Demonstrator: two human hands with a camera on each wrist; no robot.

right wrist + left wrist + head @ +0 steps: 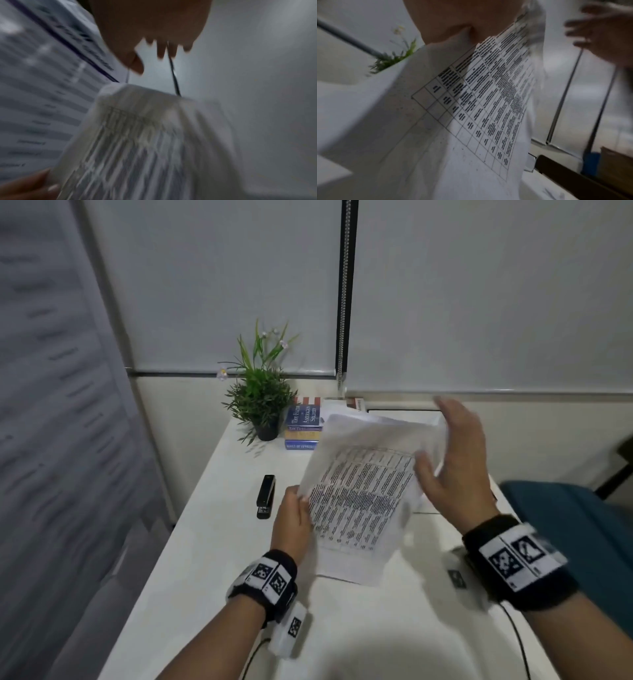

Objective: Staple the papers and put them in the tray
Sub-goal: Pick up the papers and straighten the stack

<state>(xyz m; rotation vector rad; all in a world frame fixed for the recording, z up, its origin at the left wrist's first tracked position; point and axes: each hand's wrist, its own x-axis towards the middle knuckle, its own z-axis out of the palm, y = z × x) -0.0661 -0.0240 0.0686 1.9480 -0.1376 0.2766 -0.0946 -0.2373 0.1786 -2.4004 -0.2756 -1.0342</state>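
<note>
Several printed papers with table text are held tilted above the white desk. My left hand pinches their left edge, thumb on top. The sheets fan apart toward the top. My right hand is blurred, fingers straight and spread beside the papers' right edge, gripping nothing. In the right wrist view the right hand hovers above the sheets, and the left hand's fingers show at the bottom left. A black stapler lies shut on the desk, left of my left hand. I cannot make out a tray.
A potted green plant and a stack of books stand at the desk's back, by the wall. Another white sheet lies flat under my right hand. A teal chair is at the right.
</note>
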